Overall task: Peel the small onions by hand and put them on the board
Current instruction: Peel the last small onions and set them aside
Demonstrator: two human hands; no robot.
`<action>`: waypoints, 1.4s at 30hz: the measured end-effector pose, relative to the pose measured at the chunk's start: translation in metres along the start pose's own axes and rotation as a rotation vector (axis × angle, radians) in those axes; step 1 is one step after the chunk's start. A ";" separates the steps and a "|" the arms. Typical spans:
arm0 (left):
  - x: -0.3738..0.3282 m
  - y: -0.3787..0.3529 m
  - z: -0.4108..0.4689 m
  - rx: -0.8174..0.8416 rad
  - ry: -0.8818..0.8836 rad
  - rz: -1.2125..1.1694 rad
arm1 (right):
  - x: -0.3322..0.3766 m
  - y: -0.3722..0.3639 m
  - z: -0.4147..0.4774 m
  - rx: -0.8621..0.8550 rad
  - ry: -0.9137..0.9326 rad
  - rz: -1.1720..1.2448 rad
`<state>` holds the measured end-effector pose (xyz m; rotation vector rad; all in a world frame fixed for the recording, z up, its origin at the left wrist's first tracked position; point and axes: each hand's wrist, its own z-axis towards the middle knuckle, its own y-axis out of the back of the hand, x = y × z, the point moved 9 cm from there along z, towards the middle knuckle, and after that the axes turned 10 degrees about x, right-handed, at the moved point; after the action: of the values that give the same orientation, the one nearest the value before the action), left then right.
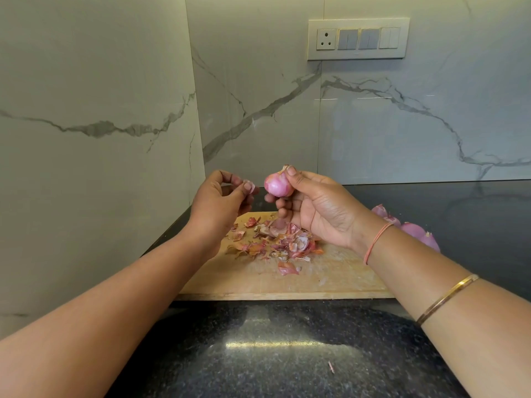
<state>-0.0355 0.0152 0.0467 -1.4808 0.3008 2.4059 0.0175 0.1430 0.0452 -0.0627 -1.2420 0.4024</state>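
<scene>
My right hand [316, 208] grips a small pink onion [278, 185] above the wooden board [330, 280], thumb on its dry top. Just to its left, my left hand [221, 202] pinches a pale scrap of onion skin [250, 185] between thumb and fingertips. A heap of reddish peels [275, 242] lies on the board under both hands. Peeled pink onions [413, 229] lie on the dark counter behind my right wrist, partly hidden by it.
The black speckled counter [273, 349] runs in front of the board and off to the right. Marble walls close the left side and the back. A switch panel [357, 38] sits high on the back wall. A tiny peel scrap [331, 367] lies near the front.
</scene>
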 end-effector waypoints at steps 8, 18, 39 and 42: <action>-0.015 -0.023 -0.006 0.196 -0.130 0.167 | -0.004 0.016 -0.001 -0.104 -0.054 -0.076; -0.052 -0.045 -0.026 0.294 -0.641 0.679 | -0.006 0.017 0.001 -0.116 -0.079 -0.052; -0.047 -0.051 -0.029 0.297 -0.719 0.842 | -0.004 0.020 -0.002 -0.207 -0.087 -0.166; -0.047 -0.051 -0.029 0.311 -0.717 0.827 | -0.003 0.020 -0.002 -0.204 -0.086 -0.177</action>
<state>0.0269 0.0465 0.0752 -0.2896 1.2093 3.0815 0.0133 0.1610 0.0366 -0.1098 -1.3591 0.1250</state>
